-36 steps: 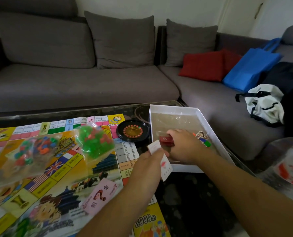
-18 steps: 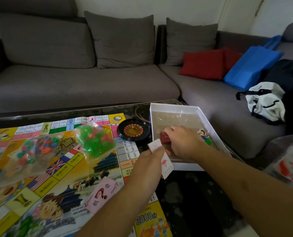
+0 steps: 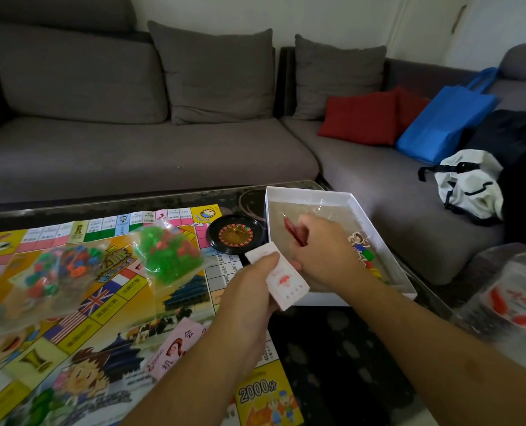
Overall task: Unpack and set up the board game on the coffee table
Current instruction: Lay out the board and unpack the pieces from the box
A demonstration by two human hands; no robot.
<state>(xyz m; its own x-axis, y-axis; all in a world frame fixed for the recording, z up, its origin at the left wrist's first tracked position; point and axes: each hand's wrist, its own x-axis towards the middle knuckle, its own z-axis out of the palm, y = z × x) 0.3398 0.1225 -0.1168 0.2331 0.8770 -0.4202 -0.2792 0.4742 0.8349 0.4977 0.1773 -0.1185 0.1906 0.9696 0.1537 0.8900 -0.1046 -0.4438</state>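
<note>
The colourful game board (image 3: 108,305) lies unfolded on the dark coffee table (image 3: 332,358). My left hand (image 3: 249,299) grips a white card stack (image 3: 281,279) above the board's right edge. Over the open white game box (image 3: 341,198), my right hand (image 3: 323,250) holds a red card stack (image 3: 295,232), tilted and lifted from the box. Small coloured pieces (image 3: 367,256) remain in the box beside my wrist. Two clear bags of plastic tokens (image 3: 166,253) (image 3: 52,272) rest on the board. A pink card stack (image 3: 178,345) lies by my left forearm. A small roulette wheel (image 3: 235,233) sits between board and box.
A grey corner sofa (image 3: 151,149) wraps behind and to the right of the table, holding red cushions (image 3: 363,118), a blue bag (image 3: 446,121) and a white bag (image 3: 470,186). A clear plastic bag with red print (image 3: 513,296) sits at the right edge.
My right hand has lifted the red card stack out of the box bottom and tilted it upward. My left hand has kept the white cards nearly still.
</note>
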